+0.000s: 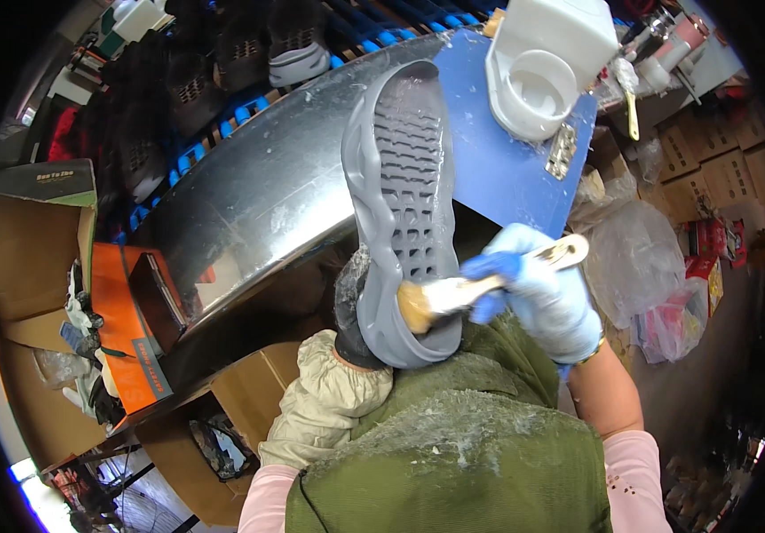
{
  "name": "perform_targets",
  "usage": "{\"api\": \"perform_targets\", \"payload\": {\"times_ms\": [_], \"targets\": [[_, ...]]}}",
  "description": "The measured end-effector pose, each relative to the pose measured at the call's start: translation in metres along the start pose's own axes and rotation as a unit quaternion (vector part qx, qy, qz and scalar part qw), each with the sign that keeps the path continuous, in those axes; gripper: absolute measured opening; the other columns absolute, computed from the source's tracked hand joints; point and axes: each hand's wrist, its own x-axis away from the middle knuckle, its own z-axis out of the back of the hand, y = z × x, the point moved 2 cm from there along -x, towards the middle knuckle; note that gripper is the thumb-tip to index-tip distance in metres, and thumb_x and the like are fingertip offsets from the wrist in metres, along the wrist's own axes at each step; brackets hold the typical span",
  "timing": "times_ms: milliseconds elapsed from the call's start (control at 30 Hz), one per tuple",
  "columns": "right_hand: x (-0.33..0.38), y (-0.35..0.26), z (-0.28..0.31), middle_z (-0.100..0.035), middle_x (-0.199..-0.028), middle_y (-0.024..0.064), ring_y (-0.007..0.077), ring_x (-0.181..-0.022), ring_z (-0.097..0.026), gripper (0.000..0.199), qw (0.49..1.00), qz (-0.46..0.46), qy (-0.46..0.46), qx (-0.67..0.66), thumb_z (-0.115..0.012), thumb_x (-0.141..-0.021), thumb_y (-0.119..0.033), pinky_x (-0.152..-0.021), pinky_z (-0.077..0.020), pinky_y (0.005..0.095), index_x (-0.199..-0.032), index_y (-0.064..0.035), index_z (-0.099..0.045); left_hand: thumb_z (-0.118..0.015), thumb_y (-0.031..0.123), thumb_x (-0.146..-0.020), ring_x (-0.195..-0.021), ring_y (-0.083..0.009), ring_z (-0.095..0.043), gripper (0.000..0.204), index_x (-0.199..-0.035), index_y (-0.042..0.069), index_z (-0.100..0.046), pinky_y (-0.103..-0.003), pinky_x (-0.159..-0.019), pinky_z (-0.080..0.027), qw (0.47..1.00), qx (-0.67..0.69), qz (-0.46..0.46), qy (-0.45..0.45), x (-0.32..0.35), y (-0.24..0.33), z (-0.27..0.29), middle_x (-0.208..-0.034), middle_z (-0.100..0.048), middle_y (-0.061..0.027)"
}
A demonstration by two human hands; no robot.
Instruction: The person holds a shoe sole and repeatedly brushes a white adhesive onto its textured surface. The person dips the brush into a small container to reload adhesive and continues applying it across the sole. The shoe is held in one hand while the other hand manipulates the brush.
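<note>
The blue-gloved right hand (538, 286) clamps 1 flat, pale-handled bristle brush (451, 296) against the near end of 1 grey molded shoe sole (412, 209); the dark-gloved left hand (351, 306) grips its left side.

bench (253, 182) free leftward, container (569, 35) obstructing beyond sole (413, 186)

The left hand (350, 293) is covered by a dark, dusty glove (354, 345) and is held up in front of the body, with its fingers mostly hidden from sight. The left forearm (327, 395) is wrapped in a loose, cream cover, and below that the arm is dressed in a pink sleeve (267, 500). The right hand (544, 293) is covered by a light blue glove (560, 311), its fingers (496, 266) are curled in a grip and a bit blurred, and the bare right forearm (609, 395) is tipped up and inward.
</note>
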Motion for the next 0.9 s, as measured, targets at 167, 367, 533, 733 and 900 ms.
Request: {"api": "perform_targets", "payload": {"times_ms": [167,367,533,733,900], "targets": [[-0.001,-0.026,0.029,-0.070,-0.104,0.0133,0.0167,-0.080,-0.069,0.036,0.971,0.199,0.087,-0.097,-0.059,-0.104,-0.030,-0.072,-0.0593,0.0333,-0.121,0.0011,-0.063,-0.058,0.033,-0.105,-0.114,-0.0250,-0.064,0.051,-0.146,0.005,-0.047,-0.041,-0.095,-0.057,0.977,0.207,0.047,0.028,0.015,0.031,-0.012,-0.132,-0.061,-0.0105],[-0.047,-0.080,-0.065,-0.071,-0.113,0.0115,0.0175,-0.096,-0.070,0.024,0.849,0.482,0.035,0.214,-0.062,-0.101,-0.008,-0.086,-0.0595,0.0335,-0.123,-0.0014,-0.059,-0.049,0.025,-0.110,-0.124,-0.0189,-0.057,0.046,-0.152,0.009,-0.039,-0.033,-0.107,-0.050,0.965,0.240,0.066,-0.081,0.006,-0.007,-0.002,-0.142,-0.054,-0.0074],[-0.081,-0.066,-0.102,-0.064,-0.093,0.0057,0.0236,-0.082,-0.064,0.026,0.713,0.618,0.010,0.332,-0.070,-0.081,-0.009,-0.073,-0.0514,0.0387,-0.107,-0.0148,-0.066,-0.045,0.030,-0.111,-0.128,-0.0211,-0.055,0.049,-0.154,0.009,-0.036,-0.036,-0.109,-0.049,0.965,0.247,0.086,-0.021,0.001,0.005,-0.025,-0.145,-0.050,-0.0099],[-0.092,-0.044,-0.086,-0.061,-0.089,0.0033,0.0267,-0.082,-0.061,0.034,0.565,0.673,0.042,0.475,-0.072,-0.075,-0.020,-0.071,-0.0470,0.0399,-0.108,-0.0255,-0.068,-0.041,0.036,-0.111,-0.132,-0.0237,-0.052,0.054,-0.156,0.008,-0.032,-0.040,-0.112,-0.047,0.957,0.266,0.110,0.029,0.021,0.019,-0.024,-0.150,-0.046,-0.0128],[-0.070,-0.073,-0.051,-0.068,-0.104,0.0114,0.0232,-0.092,-0.068,0.031,0.599,0.683,0.114,0.403,-0.075,-0.085,-0.005,-0.083,-0.0553,0.0339,-0.114,-0.0124,-0.065,-0.049,0.027,-0.109,-0.124,-0.0212,-0.057,0.050,-0.152,0.004,-0.037,-0.038,-0.107,-0.050,0.964,0.196,0.160,0.077,0.031,0.037,-0.031,-0.142,-0.053,-0.0111]]}}
